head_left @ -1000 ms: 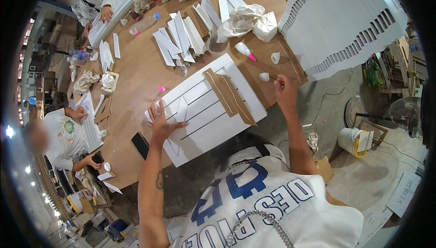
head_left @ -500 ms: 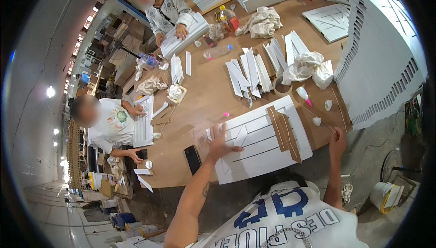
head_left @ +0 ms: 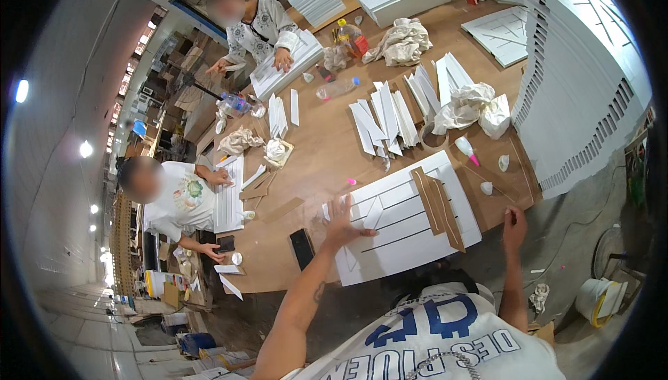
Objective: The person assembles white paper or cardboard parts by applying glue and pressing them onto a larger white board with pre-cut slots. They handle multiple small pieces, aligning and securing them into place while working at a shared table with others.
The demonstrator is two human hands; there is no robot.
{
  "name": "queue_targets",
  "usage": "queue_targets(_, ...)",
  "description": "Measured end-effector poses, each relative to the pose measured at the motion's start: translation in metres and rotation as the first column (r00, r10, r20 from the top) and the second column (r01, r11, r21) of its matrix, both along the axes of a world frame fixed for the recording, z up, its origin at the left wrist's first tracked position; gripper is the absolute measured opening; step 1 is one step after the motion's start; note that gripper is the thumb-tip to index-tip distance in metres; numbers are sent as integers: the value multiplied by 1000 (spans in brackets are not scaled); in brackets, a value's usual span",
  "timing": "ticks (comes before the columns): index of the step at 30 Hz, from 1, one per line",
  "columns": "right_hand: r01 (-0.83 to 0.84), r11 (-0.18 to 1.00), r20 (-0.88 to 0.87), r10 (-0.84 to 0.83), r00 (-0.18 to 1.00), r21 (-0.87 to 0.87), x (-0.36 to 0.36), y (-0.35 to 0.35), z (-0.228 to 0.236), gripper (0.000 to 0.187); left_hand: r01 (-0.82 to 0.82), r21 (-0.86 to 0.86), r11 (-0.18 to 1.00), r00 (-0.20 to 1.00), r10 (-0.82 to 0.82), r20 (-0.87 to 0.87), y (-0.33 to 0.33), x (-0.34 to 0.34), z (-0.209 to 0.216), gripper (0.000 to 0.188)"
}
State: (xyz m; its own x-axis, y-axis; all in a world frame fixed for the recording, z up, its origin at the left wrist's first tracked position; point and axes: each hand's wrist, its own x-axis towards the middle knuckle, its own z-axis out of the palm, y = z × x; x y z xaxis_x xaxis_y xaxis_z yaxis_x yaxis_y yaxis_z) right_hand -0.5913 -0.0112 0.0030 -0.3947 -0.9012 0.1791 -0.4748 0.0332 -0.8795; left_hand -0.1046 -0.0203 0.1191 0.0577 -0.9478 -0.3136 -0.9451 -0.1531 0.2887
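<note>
Brown bench (head_left: 320,168) in cluttered workshop. Left hand (head_left: 341,225) open, fingers spread, laid on left end of grooved white panel (head_left: 410,241), which lies flat at near edge. Right hand (head_left: 515,228) loosely curled at bench edge, right of panel; cannot tell whether it pinches anything. Brown strips (head_left: 433,204) across panel's right part. Black phone (head_left: 302,248) left of panel. Beyond: pink-tipped white bottle (head_left: 465,149), loose white slats (head_left: 385,119), crumpled cloth (head_left: 465,105). Farther: co-worker (head_left: 261,24) in patterned sleeves.

Our left arm (head_left: 296,321) stretches forward, a dark mark (head_left: 319,291) on it, the left hand (head_left: 341,223) spread, thumb (head_left: 364,232) pointing right. Our right forearm (head_left: 513,282) extends almost straight ahead, the right hand (head_left: 514,228) loosely curled.
</note>
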Motion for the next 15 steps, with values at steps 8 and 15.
queue_targets(8, -39, 999, -34, 40, 999, 13, 2, 2, 21, 12, 17, -46, 999, 997, -13, 80, 1, 1, -8, 150)
queue_targets(15, -12, 1000, -145, 12, 989, 2, 8, 2, 18, 13, -24, -6, 1000, 999, 24, 35, 1, 8, -15, 153)
